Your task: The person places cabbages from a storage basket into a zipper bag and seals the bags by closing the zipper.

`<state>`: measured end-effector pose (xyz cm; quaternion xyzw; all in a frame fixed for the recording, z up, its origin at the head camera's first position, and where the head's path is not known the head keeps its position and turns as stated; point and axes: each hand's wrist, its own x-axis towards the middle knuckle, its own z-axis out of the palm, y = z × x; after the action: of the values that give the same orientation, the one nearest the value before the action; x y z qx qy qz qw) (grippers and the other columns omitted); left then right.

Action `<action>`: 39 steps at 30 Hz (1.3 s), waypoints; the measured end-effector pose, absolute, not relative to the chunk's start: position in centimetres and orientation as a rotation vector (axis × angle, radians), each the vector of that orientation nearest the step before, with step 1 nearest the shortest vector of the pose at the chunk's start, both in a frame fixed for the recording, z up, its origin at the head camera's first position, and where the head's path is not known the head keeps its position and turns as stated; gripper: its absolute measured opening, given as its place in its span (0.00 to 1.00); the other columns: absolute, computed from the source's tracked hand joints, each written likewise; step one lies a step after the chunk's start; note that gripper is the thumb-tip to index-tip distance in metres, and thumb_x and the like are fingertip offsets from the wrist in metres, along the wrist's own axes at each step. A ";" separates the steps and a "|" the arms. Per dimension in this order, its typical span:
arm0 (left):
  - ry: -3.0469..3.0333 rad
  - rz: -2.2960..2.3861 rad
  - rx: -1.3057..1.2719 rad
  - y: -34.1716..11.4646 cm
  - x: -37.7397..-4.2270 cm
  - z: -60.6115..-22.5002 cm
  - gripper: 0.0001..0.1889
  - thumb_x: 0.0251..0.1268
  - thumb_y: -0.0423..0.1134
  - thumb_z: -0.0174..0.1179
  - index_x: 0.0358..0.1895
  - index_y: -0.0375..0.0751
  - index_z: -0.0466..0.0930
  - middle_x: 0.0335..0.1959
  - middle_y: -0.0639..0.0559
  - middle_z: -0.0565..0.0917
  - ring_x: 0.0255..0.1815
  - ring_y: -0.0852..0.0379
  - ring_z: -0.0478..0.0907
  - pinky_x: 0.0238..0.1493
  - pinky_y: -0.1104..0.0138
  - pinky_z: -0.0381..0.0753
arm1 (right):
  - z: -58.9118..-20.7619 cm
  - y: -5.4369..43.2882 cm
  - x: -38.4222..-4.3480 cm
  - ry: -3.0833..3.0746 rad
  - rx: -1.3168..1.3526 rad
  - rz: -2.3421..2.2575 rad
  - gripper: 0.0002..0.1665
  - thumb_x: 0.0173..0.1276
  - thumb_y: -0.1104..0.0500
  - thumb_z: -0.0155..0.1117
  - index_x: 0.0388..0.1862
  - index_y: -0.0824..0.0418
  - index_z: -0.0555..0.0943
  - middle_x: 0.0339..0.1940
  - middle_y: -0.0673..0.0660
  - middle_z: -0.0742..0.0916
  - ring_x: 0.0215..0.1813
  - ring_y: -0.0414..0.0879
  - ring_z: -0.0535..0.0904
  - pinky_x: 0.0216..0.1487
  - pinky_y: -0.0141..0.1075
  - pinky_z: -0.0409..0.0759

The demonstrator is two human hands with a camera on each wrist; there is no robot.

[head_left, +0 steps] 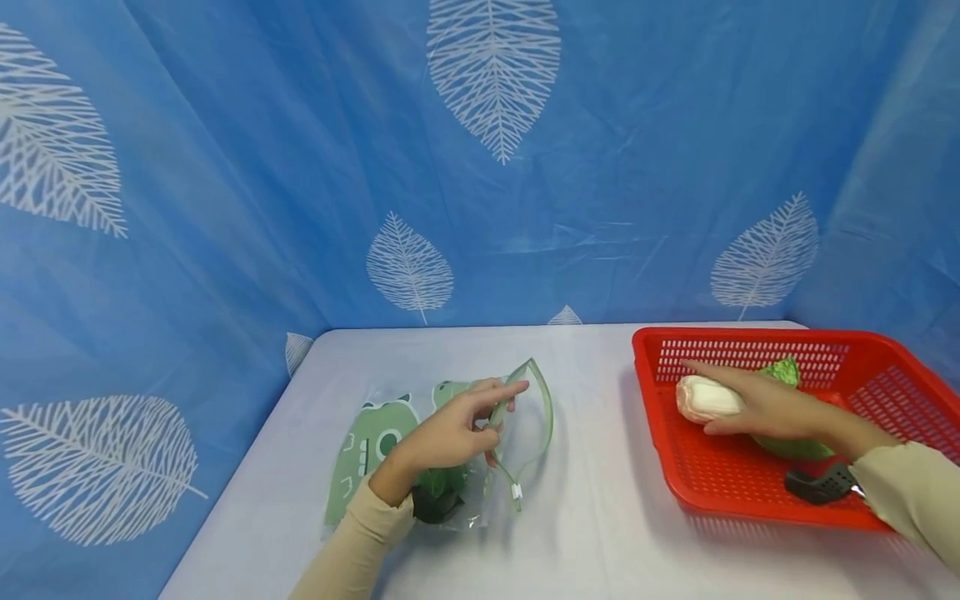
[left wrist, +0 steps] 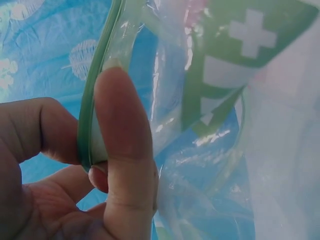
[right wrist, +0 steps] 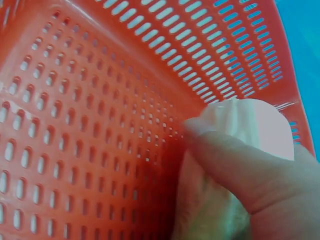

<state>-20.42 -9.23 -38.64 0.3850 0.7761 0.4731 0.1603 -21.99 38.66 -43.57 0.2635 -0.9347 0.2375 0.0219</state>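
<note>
My left hand (head_left: 453, 429) pinches the green zip rim of a clear zip bag (left wrist: 200, 175) printed with green cartoon figures. The bag's mouth stands apart in a loop, with a white slider (head_left: 517, 492) at the near end. Something dark green (head_left: 441, 492) shows in the bag under my left wrist; its kind is unclear. Inside the red basket, my right hand (head_left: 776, 404) grips a Chinese cabbage (head_left: 707, 399) around its pale base. The cabbage's white cut end points left, and green leaves show behind my hand. In the right wrist view, my thumb (right wrist: 240, 160) lies across the white stalk.
The red perforated basket (head_left: 675, 483) stands at the right of the white table (head_left: 585, 533). A black slotted utensil head (head_left: 821, 483) with a metal shaft lies inside it, under my right sleeve. Blue leaf-patterned curtains (head_left: 600, 167) close off the back and sides.
</note>
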 end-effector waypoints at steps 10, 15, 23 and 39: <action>2.240 1.333 1.080 -9.2 -20.5 -38.5 0.37 0.69 0.24 0.45 0.81 0.51 0.60 0.51 0.37 0.68 0.24 0.39 0.78 0.32 0.49 0.87 | -44.0 38.4 -21.8 -2.800 0.822 0.713 0.43 0.58 0.46 0.80 0.71 0.55 0.78 0.51 0.46 0.85 0.45 0.36 0.78 0.41 0.34 0.82; 2.258 1.323 1.084 -9.1 -20.5 -38.5 0.37 0.68 0.24 0.47 0.80 0.51 0.60 0.51 0.49 0.69 0.24 0.39 0.75 0.32 0.50 0.87 | -44.0 38.4 -21.8 -2.807 0.817 0.744 0.41 0.59 0.47 0.80 0.70 0.56 0.79 0.48 0.42 0.85 0.42 0.34 0.78 0.41 0.33 0.82; 2.259 1.314 1.083 -9.2 -20.6 -38.6 0.37 0.68 0.24 0.47 0.81 0.49 0.60 0.50 0.50 0.69 0.23 0.58 0.67 0.33 0.51 0.88 | -43.4 38.2 -21.9 -2.786 0.809 0.730 0.40 0.58 0.46 0.80 0.69 0.55 0.80 0.51 0.44 0.85 0.46 0.36 0.79 0.43 0.34 0.83; 2.248 1.337 1.051 -9.3 -20.9 -38.8 0.37 0.68 0.23 0.46 0.81 0.49 0.60 0.50 0.46 0.68 0.25 0.52 0.64 0.33 0.51 0.88 | -39.5 35.0 -21.0 -2.734 0.771 0.701 0.44 0.57 0.47 0.81 0.74 0.43 0.76 0.56 0.47 0.82 0.50 0.43 0.74 0.41 0.39 0.81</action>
<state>-20.89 -9.31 -38.83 0.3679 0.7873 0.4680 0.1607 -20.97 34.96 -39.55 0.2621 -0.9289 0.2383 0.1077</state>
